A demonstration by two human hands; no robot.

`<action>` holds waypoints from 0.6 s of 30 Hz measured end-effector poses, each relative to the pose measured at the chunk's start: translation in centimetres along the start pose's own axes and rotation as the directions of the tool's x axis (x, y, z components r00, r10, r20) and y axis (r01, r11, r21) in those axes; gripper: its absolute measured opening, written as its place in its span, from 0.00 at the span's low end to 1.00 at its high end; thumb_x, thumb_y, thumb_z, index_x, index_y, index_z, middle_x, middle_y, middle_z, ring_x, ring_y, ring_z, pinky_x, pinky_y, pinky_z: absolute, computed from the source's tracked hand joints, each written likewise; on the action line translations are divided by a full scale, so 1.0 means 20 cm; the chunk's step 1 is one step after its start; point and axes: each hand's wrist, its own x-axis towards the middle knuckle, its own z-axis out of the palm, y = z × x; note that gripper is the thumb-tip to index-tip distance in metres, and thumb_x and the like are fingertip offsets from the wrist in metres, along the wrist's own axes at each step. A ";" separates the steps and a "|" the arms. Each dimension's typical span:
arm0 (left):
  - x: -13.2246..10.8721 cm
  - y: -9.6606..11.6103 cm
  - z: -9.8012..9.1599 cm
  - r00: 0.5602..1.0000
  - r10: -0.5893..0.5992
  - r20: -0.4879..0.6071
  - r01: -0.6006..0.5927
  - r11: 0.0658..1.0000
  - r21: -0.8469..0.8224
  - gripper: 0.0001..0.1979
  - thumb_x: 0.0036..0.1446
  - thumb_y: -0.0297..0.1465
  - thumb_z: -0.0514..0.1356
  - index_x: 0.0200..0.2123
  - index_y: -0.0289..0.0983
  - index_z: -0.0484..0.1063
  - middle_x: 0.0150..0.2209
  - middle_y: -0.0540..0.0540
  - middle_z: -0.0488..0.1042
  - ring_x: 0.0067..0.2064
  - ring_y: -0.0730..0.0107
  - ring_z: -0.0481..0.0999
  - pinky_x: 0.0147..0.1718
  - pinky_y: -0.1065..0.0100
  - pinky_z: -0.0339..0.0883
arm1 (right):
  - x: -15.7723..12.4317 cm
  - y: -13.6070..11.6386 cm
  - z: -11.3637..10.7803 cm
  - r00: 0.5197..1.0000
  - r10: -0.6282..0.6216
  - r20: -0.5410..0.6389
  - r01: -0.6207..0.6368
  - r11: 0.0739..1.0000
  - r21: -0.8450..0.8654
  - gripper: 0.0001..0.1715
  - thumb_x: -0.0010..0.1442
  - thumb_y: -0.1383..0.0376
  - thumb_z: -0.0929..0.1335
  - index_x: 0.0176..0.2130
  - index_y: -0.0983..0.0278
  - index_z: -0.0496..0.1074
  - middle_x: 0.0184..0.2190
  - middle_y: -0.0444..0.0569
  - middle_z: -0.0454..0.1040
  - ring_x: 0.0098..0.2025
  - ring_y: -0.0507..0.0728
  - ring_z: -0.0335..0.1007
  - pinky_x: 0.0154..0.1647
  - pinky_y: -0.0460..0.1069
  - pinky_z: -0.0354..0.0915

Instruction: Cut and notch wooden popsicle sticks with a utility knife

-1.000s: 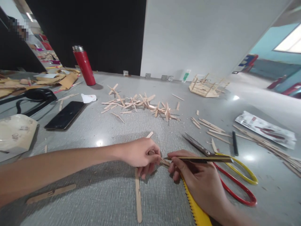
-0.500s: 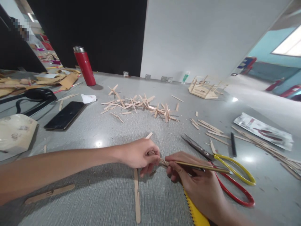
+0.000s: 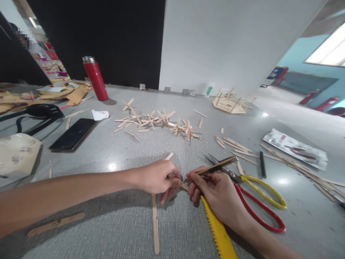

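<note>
My left hand [image 3: 161, 180] is closed in a pinch on a small wooden stick piece [image 3: 184, 186], mostly hidden by the fingers. Facing it, my right hand [image 3: 212, 187] grips a slim gold-and-black tool [image 3: 219, 166] that slants up to the right; its tip is hidden, so its exact kind is unclear. The right fingers come close to the stick piece. Under my left hand lies a wooden craft stick [image 3: 155, 230] with a notch in its side. A yellow strip with a toothed edge [image 3: 219, 230] runs beneath my right wrist. Scissors [image 3: 237, 177] with yellow and red handles lie beside that hand.
Ahead lies a heap of joined craft sticks [image 3: 161, 120]. A wooden frame model [image 3: 233, 102] stands at the back right, a red flask [image 3: 95, 79] at the back left. A phone [image 3: 73, 135] is to the left. Loose sticks [image 3: 293, 163] and a white packet [image 3: 295, 149] lie right.
The tool in my right hand has swung from pointing right and slightly down to slanting upward. My left hand keeps its pinch. The view has shifted slightly.
</note>
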 end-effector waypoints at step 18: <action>0.00 0.00 0.00 0.999 -0.036 0.017 0.037 0.999 -0.035 0.09 0.68 0.30 0.53 0.33 0.36 0.67 0.22 0.52 0.73 0.17 0.74 0.74 0.12 0.78 0.60 | 0.04 -0.01 -0.02 0.990 0.083 0.112 -0.084 0.996 0.004 0.28 0.61 0.45 0.70 0.27 0.66 0.71 0.19 0.49 0.77 0.16 0.53 0.72 0.18 0.45 0.65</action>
